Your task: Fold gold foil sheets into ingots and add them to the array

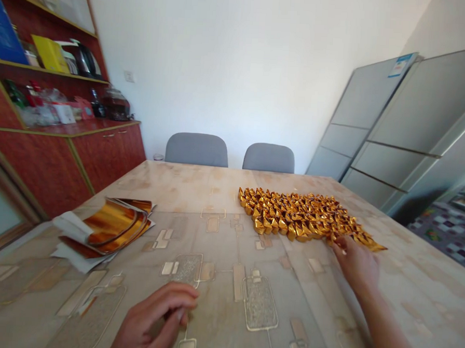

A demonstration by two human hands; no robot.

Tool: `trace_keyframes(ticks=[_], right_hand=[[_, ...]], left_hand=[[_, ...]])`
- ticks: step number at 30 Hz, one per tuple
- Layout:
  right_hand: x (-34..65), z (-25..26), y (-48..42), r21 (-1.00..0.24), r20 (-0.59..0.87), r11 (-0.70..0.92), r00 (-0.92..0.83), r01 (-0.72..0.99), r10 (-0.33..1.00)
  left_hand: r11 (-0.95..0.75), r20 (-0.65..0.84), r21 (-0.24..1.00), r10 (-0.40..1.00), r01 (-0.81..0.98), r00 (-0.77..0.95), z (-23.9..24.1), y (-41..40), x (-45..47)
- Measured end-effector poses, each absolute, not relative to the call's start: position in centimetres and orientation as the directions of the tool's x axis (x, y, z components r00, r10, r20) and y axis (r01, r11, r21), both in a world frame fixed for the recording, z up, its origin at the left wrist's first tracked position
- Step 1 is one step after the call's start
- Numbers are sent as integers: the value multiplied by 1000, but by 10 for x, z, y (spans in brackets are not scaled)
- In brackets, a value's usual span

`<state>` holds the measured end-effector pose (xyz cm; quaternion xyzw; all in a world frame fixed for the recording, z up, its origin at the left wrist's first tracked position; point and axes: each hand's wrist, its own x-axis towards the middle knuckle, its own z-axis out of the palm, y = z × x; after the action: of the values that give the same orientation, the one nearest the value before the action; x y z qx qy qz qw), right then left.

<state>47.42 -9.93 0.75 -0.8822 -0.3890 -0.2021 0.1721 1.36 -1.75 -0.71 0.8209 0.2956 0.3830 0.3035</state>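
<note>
Many folded gold foil paper ingots stand packed in rows on the right half of the table. My right hand reaches to the near right edge of these rows, its fingers closed on a gold foil paper ingot that they partly cover. My left hand hovers low over the near middle of the table, fingers loosely bent, with nothing visible in it. To its left lies a loose stack of gold foil paper sheets, curved, with white backs showing.
The patterned table spans the foreground. Two grey chairs stand at its far side. A red-brown cabinet with bottles, a kettle and boxes is on the left; a grey refrigerator stands on the right. A small thin stick-like item lies near left.
</note>
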Motion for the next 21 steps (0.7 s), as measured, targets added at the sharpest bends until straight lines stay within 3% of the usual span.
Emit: trace_keyframes(ticks=[10, 21], right_hand=[[473, 11, -115, -77, 504, -694, 629, 716, 592], [480, -1, -96, 122, 455, -655, 544, 746, 705]], left_hand=[[-702, 536, 686, 665, 191, 520, 2, -18, 9], [-855, 692, 499, 491, 140, 529, 10, -15, 11]])
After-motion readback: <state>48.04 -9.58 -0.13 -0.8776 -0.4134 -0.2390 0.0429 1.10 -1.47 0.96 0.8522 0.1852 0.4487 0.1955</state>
